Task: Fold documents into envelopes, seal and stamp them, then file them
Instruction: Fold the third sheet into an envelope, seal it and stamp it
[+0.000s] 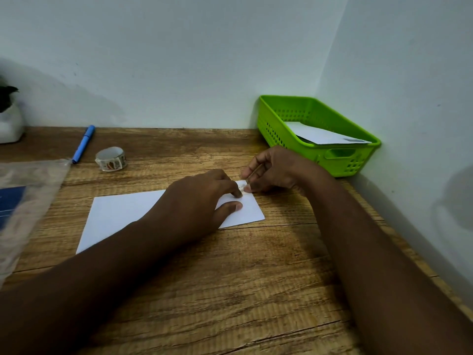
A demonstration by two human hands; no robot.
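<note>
While both of my hands work at the far right corner of the white envelope, it lies flat on the wooden desk, near the middle and slightly to the left; my left hand rests palm down on its right part, fingers curled loosely, with a fingertip and the thumb pressing the paper, so it grips nothing; my right hand hovers just beyond that corner with thumb and forefinger pinched together on a small stamp, which touches the envelope at the corner, though I cannot tell whether it is fully stuck down; far to the left of the hands sits a roll of stamps, upright on its edge, and just beyond it a blue pen lies angled toward the wall; a clear plastic sleeve covers the left edge of the desk; in the far right corner, against both walls, stands a green basket holding another white envelope that leans on its near rim; a white pot stands at the far left.
</note>
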